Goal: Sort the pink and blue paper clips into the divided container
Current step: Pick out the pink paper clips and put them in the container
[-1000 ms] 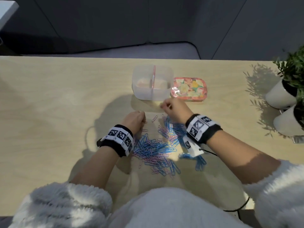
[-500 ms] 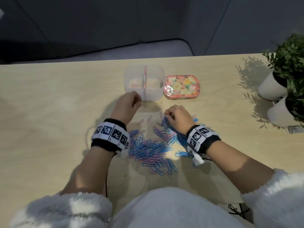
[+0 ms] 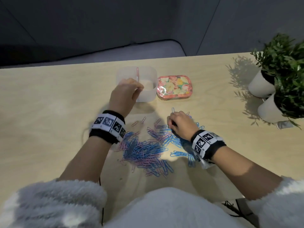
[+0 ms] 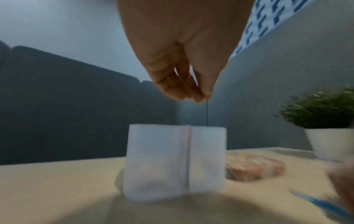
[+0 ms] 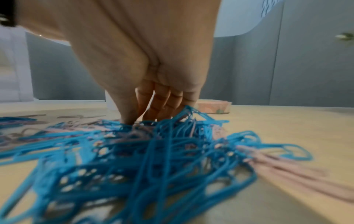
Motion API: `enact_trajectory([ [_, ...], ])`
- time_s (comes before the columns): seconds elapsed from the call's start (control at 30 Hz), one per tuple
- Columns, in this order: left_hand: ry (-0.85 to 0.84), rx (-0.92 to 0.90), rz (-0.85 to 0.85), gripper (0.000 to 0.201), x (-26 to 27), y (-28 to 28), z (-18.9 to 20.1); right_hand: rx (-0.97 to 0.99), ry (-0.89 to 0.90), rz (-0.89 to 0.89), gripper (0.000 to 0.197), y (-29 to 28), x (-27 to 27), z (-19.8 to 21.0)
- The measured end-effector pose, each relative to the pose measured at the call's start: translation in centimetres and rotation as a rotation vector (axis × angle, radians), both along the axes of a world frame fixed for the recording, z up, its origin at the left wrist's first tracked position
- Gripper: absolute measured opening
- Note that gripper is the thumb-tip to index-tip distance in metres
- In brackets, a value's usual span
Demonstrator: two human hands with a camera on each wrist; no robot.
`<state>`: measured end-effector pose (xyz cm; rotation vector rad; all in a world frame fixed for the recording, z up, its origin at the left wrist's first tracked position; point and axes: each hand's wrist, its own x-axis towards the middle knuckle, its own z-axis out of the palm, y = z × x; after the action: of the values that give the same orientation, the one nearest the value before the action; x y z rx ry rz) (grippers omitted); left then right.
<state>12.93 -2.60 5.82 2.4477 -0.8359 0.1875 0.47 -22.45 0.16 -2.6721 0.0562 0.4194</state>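
A clear divided container with a pink divider stands at the back of the table, also in the left wrist view. My left hand hovers over its left half, near the divider, thumb and fingertips pinched together. No clip shows between them. A mixed pile of blue and pink paper clips lies in front of me. My right hand is down in the pile's right side, thumb and curled fingers closing on blue clips. One blue clip sticks up past the knuckles.
A floral tin sits right beside the container. Two white potted plants stand at the table's right edge. A few loose pink clips lie between the pile and the container. A dark sofa is behind the table.
My left hand left the pile and rose forward to above the container. My right hand dropped from near the container back onto the pile's right side.
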Motion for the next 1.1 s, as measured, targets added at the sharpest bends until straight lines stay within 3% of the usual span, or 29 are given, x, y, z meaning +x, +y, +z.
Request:
enact_trajectory([
  [0.17,0.304,0.238,-0.254,0.017,-6.4,0.6,-5.0,-0.057,0.014,-0.095,0.017,-1.4,-0.4,1.1],
  [0.3,0.244,0.265,-0.345,0.022,-9.2,1.3,-7.0,0.025,-0.058,-0.062,0.016,0.4,0.0,1.5],
  [0.37,0.221,0.266,-0.348,0.026,-9.5,1.8,-7.1,0.045,-0.032,0.006,0.008,1.5,0.0,1.3],
  [0.43,0.223,0.297,-0.345,0.018,-9.6,2.3,-7.1,0.027,0.011,0.05,0.01,2.0,-0.3,1.0],
  [0.53,0.317,0.311,-0.317,0.018,-9.8,2.8,-6.7,0.027,0.072,0.016,0.003,1.6,-1.1,0.6],
  [0.67,0.413,0.219,-0.202,0.011,-9.1,2.0,-6.2,0.128,0.015,-0.129,0.012,0.9,-0.8,1.0],
  [0.77,0.398,0.221,-0.156,0.015,-8.1,0.6,-6.3,0.096,-0.038,-0.081,0.009,1.7,0.3,1.1],
  [0.87,0.405,0.274,-0.215,0.018,-7.3,-0.5,-5.9,0.022,-0.008,0.018,0.01,2.3,0.8,0.4],
  [0.97,0.415,0.359,-0.27,0.022,-6.7,-0.9,-5.4,0.015,0.02,-0.025,0.013,1.8,0.8,0.1],
  [1.1,0.445,0.323,-0.167,0.023,-6.0,0.3,-5.6,0.034,0.068,-0.126,0.02,-0.4,0.4,-0.3],
])
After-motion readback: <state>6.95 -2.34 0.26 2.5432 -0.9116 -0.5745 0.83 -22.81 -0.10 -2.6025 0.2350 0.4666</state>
